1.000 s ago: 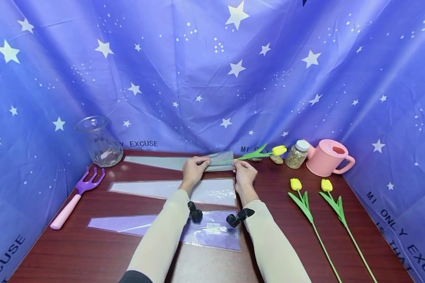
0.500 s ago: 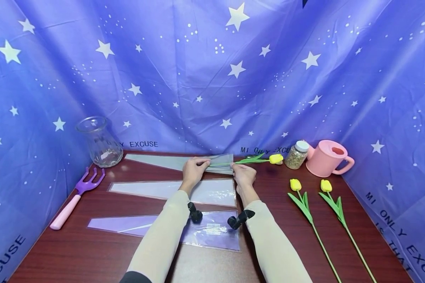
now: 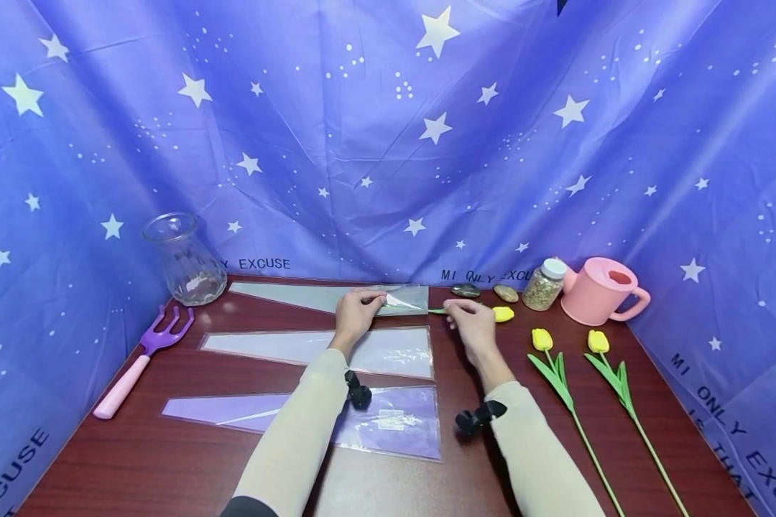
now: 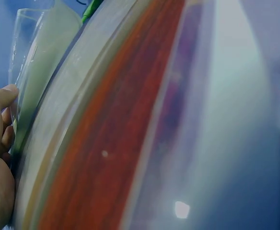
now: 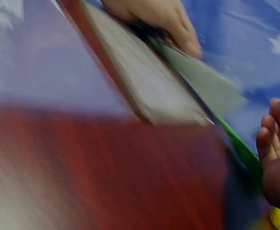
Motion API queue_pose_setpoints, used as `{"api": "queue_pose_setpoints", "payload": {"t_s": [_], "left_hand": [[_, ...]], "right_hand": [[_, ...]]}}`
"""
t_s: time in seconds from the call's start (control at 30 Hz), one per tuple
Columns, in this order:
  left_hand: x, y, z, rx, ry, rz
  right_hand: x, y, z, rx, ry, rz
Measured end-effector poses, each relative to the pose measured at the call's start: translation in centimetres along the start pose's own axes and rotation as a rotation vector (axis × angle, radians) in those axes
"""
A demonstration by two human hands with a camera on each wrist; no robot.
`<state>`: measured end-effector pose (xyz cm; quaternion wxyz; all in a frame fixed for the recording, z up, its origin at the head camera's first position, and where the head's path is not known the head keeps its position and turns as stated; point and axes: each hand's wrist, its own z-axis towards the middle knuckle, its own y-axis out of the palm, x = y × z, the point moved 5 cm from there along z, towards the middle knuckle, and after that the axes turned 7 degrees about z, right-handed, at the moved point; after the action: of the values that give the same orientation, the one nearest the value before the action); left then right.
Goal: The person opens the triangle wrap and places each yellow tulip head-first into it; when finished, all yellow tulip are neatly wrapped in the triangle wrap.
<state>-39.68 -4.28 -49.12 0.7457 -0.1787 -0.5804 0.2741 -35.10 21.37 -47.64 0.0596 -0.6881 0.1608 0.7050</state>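
My left hand (image 3: 356,312) pinches the upper face of a clear, pale green flower sleeve (image 3: 284,294) near its wide end, thumb and fingers on the film. In the left wrist view that film (image 4: 44,52) stands raised beside the thumb. A yellow tulip (image 3: 503,314) lies with its stem running into the sleeve's mouth. My right hand (image 3: 475,327) is over the tulip's leaves, covering most of them, its fingers loosely bent. In the right wrist view a green leaf (image 5: 243,148) passes behind those fingers, which show nothing between them.
Nearer lie a white sleeve (image 3: 265,345) and a purple sleeve (image 3: 388,438). Two more tulips (image 3: 559,384) lie right. Behind stand a pink watering can (image 3: 598,291), a jar (image 3: 544,285) and two stones (image 3: 506,293). A glass vase (image 3: 194,266) and purple hand fork (image 3: 162,334) stand left.
My right hand has left the sleeve's mouth and moved right along the tulip. The tulip's head has come down toward the table. My left hand has stayed on the sleeve.
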Motion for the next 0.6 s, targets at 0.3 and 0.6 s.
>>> {"api": "queue_pose_setpoints", "payload": {"t_s": [0.3,0.6], "left_hand": [[-0.2,-0.2,0.1,0.002,0.006,0.003],[-0.3,0.2,0.0,-0.018,0.003,0.002]], "right_hand": [[-3.5,-7.3,3.7,-0.105,-0.119,-0.371],[-3.3,-9.6,5.5,-0.246,-0.088,-0.570]]}}
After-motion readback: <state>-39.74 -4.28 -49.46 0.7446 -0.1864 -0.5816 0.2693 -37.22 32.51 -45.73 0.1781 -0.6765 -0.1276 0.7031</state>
